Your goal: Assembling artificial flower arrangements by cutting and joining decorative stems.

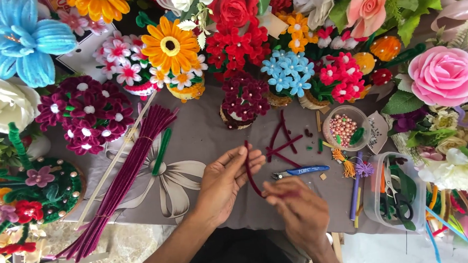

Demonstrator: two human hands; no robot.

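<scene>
Overhead view of a craft table covered by a grey cloth (202, 139) printed with a large pale flower. The left hand (223, 183) and the right hand (298, 209) meet near the table's front edge and share one dark red pipe cleaner (249, 171). The left hand's fingers (244, 160) are closed around the upper part of the stem, which rises a little above them and curves down in an arc to the right hand. The right hand pinches the lower end between thumb and fingertips; that end is partly blurred, so its exact shape cannot be told.

Just beyond the right hand lie blue-handled pliers (300, 171), apart from both hands. Short cut pieces of dark red pipe cleaner (283, 139) lie scattered behind the hands. A long bundle of dark red pipe cleaners (123, 181) runs diagonally along the left side of the cloth, with a green pipe cleaner (162, 151) resting on it and a thin wooden stick (114, 163) beside it.

To the right, a round clear dish of pink beads (345, 127) stands near a clear plastic box (397, 192) that holds scissors and other tools. Finished flowers ring the work area: an orange flower (170, 45), a cluster of small blue flowers (287, 71), a dark red pot of flowers (243, 99) and a pink rose (444, 75).
</scene>
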